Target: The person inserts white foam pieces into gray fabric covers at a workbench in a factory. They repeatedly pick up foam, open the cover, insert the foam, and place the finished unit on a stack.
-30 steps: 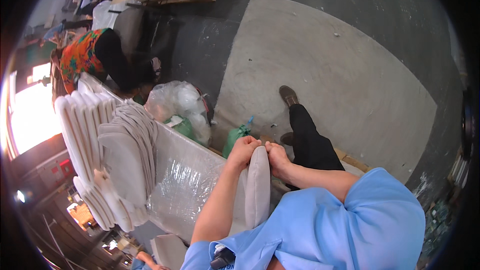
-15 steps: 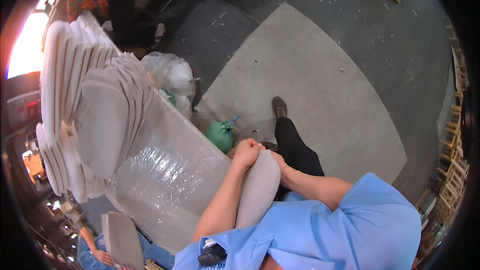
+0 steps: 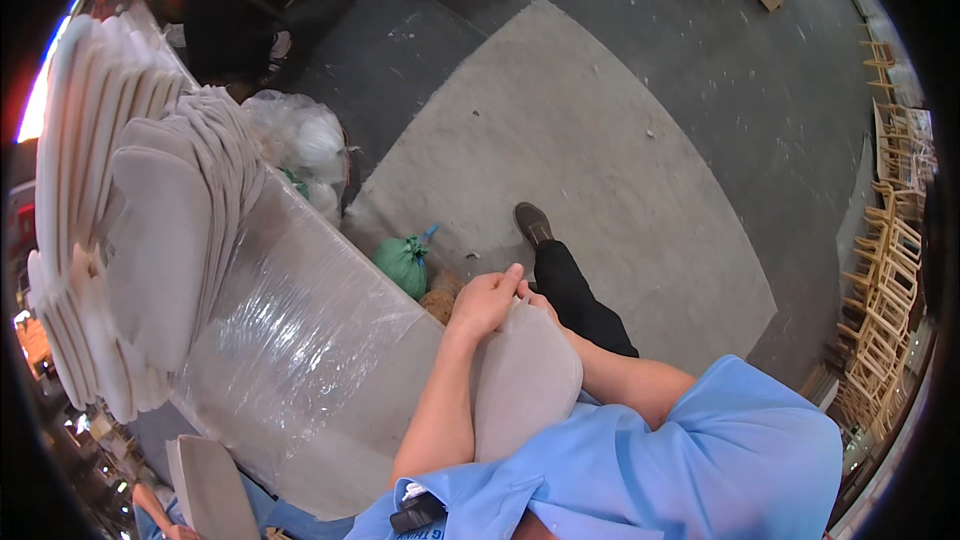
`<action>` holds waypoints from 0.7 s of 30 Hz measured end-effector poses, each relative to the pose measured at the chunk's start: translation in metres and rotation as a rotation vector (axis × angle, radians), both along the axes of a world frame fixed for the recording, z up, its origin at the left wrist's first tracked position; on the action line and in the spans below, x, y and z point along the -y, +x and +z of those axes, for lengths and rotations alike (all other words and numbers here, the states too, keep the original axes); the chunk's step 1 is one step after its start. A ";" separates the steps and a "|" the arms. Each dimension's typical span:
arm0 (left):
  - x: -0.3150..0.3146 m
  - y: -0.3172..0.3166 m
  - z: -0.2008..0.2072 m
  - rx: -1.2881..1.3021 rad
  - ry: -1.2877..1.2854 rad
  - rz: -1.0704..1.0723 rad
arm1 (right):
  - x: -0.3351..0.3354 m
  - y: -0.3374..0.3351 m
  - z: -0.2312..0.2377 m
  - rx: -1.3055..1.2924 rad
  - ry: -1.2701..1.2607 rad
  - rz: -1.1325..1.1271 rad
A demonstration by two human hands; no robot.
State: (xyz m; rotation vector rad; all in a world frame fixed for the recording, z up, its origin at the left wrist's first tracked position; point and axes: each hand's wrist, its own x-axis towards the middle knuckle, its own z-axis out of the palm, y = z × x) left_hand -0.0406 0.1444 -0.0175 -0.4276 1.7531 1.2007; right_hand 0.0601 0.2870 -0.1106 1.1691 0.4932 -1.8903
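A grey fabric-covered chair pad (image 3: 525,380) stands against my body, its rounded end pointing away from me. My left hand (image 3: 484,302) is closed at the far left end of the pad, thumb raised, pinching the fabric at its edge. Close beside it, my right hand (image 3: 540,304) grips the same end from the far side, its fingers partly hidden behind the pad. To the left is a table (image 3: 330,370) wrapped in clear plastic film. On its far end, grey fabric covers (image 3: 160,210) lean in a row against several white foam pads (image 3: 75,140).
A green tied bag (image 3: 402,265) and clear plastic bags (image 3: 295,135) lie beside the table. Another person (image 3: 225,20) is at the upper left; one at lower left holds a similar grey pad (image 3: 208,490). Wooden chair frames (image 3: 885,290) line the right.
The pad has turned so that more of its broad grey face shows. My left thumb has lifted, and both hands have shifted slightly on the end. The view has swung a little to the right.
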 end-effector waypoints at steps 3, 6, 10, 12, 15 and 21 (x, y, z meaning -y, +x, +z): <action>-0.009 -0.013 0.009 0.061 -0.075 -0.229 | 0.002 -0.001 0.006 -0.035 0.163 0.076; -0.008 -0.017 0.001 0.023 -0.051 -0.415 | 0.005 -0.032 0.064 -0.042 0.116 0.046; -0.012 -0.037 -0.004 0.128 0.076 -0.635 | 0.006 -0.029 0.068 -0.037 0.079 0.074; -0.011 -0.032 -0.014 0.114 0.169 -0.584 | 0.005 -0.024 0.059 -0.034 0.075 0.096; -0.006 -0.022 -0.029 0.077 0.208 -0.540 | 0.005 -0.013 0.035 -0.028 0.084 0.120; -0.004 0.011 -0.018 -0.053 -0.019 -0.224 | 0.011 0.003 -0.019 -0.030 0.175 0.158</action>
